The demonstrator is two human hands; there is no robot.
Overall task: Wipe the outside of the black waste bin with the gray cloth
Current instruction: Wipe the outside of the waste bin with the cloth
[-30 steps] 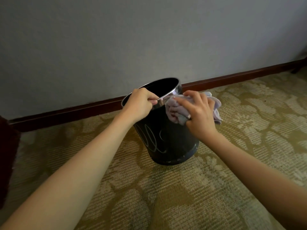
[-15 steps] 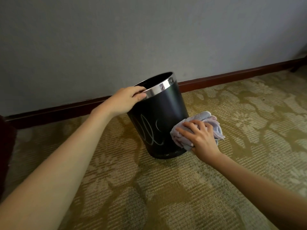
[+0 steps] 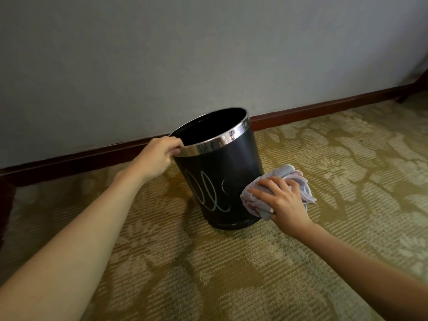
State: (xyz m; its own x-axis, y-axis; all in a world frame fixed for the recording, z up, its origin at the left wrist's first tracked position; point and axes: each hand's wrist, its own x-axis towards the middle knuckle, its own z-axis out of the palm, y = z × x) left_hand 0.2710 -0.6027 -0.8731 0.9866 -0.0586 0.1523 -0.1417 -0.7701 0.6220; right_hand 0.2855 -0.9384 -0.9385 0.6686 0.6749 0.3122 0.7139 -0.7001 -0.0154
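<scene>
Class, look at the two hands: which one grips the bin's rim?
The left hand grips the silver rim of the black waste bin; the right hand presses the gray cloth low against its side.

The room is dim, lit softly from the right, where the carpet (image 3: 347, 158) and wall (image 3: 208, 42) look brightest; the far left falls into shadow. A bright glare runs along the bin's chrome rim (image 3: 222, 141). Wide-angle distortion bows the baseboard (image 3: 324, 110). Near forearms look soft and slightly blurred.
</scene>
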